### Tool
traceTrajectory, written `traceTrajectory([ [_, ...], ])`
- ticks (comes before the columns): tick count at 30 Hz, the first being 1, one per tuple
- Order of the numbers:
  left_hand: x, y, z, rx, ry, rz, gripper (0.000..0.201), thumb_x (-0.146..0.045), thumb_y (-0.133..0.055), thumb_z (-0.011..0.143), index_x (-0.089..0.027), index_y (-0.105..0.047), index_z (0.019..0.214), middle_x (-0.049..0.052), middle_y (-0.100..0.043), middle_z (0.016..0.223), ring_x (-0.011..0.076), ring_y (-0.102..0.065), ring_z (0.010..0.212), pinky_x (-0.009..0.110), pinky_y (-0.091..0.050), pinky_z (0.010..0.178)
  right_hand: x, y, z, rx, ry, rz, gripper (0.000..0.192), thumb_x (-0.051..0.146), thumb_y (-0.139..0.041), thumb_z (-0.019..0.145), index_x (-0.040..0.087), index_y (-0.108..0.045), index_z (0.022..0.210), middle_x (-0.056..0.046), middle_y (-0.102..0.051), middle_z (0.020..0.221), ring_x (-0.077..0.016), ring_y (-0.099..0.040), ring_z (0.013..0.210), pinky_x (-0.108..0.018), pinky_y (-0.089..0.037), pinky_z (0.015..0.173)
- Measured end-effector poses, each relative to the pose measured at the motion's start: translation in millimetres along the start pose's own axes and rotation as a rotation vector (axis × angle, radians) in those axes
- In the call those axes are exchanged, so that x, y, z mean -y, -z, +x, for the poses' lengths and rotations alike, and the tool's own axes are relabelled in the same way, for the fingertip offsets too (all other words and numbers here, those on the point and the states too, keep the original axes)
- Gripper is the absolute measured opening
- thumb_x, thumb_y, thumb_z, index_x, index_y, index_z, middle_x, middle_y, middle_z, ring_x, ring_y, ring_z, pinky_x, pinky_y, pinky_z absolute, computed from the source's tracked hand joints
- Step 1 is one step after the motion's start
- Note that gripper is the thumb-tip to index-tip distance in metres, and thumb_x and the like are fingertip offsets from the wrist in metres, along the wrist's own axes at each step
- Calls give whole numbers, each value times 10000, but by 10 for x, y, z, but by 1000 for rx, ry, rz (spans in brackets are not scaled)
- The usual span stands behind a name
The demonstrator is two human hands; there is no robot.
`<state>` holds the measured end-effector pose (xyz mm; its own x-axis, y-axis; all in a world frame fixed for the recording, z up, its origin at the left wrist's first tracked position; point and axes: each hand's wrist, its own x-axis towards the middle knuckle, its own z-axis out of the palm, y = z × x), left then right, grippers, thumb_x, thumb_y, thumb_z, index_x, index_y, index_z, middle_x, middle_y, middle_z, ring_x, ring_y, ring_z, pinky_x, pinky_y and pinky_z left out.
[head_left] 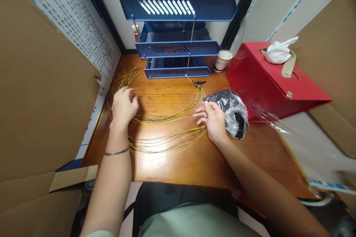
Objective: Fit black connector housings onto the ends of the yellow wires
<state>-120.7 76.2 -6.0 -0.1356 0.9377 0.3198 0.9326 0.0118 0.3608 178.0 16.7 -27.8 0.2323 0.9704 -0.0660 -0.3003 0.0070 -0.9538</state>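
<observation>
On the wooden table, a bundle of thin yellow and dark wires (161, 120) curves between my hands, with a second loose spread of wires (167, 141) nearer me. My left hand (125, 105) rests over the wires on the left, thumb apart from the curled fingers and nothing visible in it. At the right, thumb and index finger of my right hand (215, 122) pinch a yellow wire (202, 90), the other fingers spread. Small black connectors (198, 83) sit at the bundle's far end. A clear plastic bag (230, 109) with black items lies beside my right hand.
A blue three-tier tray rack (178, 72) stands at the back. A paper cup (223, 61) and a red box (264, 77) with tissue are at the right. More wire (129, 75) lies back left. Cardboard (41, 92) borders the left side.
</observation>
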Motion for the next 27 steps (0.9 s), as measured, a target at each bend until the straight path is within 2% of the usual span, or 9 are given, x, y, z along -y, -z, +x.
traceTrajectory([
  [2,-249,-3,-62,75,-121,-150,315,-333,-492,952,-165,-696,1124,94,-721,1190,252,-641,1136,376,-465,1056,0,-3,0,6,-5,-1,459,614,-718,793,197,-580,927,-6,-717,712,-167,-734,589,-180,-490,364],
  [4,-541,-23,-174,254,-266,-305,338,-407,-480,985,-178,-725,1022,72,-760,1057,218,-678,970,334,-504,911,0,-6,1,8,-9,1,471,621,-722,784,194,-585,929,-9,-722,716,-166,-732,588,-181,-491,364],
  [6,-814,-61,-319,436,-436,-352,368,-428,-460,1008,-192,-741,980,58,-767,970,200,-662,877,323,-491,835,0,-9,2,10,-14,0,474,620,-727,779,193,-592,933,-8,-723,720,-164,-731,589,-180,-492,369],
  [8,-1015,-113,-464,493,-550,-340,350,-430,-485,1006,-200,-748,1028,65,-762,975,210,-645,897,333,-478,835,2,-11,3,14,-17,-1,467,616,-730,778,195,-600,933,-5,-721,722,-161,-733,599,-178,-497,383],
  [10,-1128,-171,-576,491,-594,-310,341,-433,-512,997,-199,-747,1076,77,-750,927,214,-629,859,336,-470,801,4,-12,1,20,-21,3,459,610,-736,776,198,-605,929,-3,-722,721,-157,-731,604,-175,-501,397],
  [13,-1179,-248,-660,454,-600,-314,323,-405,-504,1005,-203,-754,1029,66,-744,866,207,-605,804,336,-452,773,4,-17,-6,27,-27,6,444,592,-750,769,196,-609,910,-5,-723,719,-147,-719,589,-174,-499,406],
  [18,-1163,-302,-652,415,-661,-315,330,-333,-467,1020,-189,-748,923,55,-756,852,200,-582,786,336,-438,778,0,-27,-17,29,-9,-6,446,581,-760,755,176,-642,900,-23,-731,781,-120,-683,542,-165,-449,369],
  [23,-1097,-282,-597,383,-679,-212,335,-341,-476,1013,-191,-756,906,68,-759,845,201,-615,788,319,-443,737,42,0,17,-119,87,41,406,554,-729,796,186,-643,944,-18,-738,825,-86,-649,519,-148,-413,365],
  [27,-1045,-281,-570,341,-571,-125,331,-359,-489,1001,-204,-767,912,71,-766,866,195,-668,770,293,-432,664,123,67,83,-239,169,84,390,558,-693,832,204,-607,972,-17,-740,894,-67,-624,488,-150,-397,355],
])
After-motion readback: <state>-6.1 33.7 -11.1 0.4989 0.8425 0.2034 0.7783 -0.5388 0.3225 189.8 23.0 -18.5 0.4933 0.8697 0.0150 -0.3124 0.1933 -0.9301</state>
